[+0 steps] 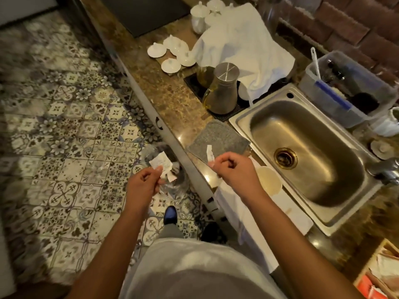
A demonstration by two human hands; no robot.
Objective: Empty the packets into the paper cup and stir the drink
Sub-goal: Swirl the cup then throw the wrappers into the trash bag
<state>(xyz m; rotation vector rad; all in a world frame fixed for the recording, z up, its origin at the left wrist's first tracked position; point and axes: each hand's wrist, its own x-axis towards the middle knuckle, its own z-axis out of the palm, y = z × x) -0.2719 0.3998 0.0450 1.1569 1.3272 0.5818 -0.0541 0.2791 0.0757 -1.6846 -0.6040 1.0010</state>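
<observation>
The counter [172, 100] is polished mottled brown stone, glossy enough to throw back points of light near its front edge. Set into it, the sink [302, 134] is brushed stainless steel with a dull sheen, its drain ring [285, 158] brassy. The jug [222, 89] is satin metal with a brushed lid. A grey mat [218, 137] looks coarse and matt. The draped towel [244, 46] is soft white cloth. The small lids [170, 52] are shiny white porcelain. The paper cup [268, 180] is matt, pale. Torn packets [160, 164] are thin crinkled paper. The bin [345, 87] is cloudy translucent plastic. The floor [64, 126] is patterned tile.
</observation>
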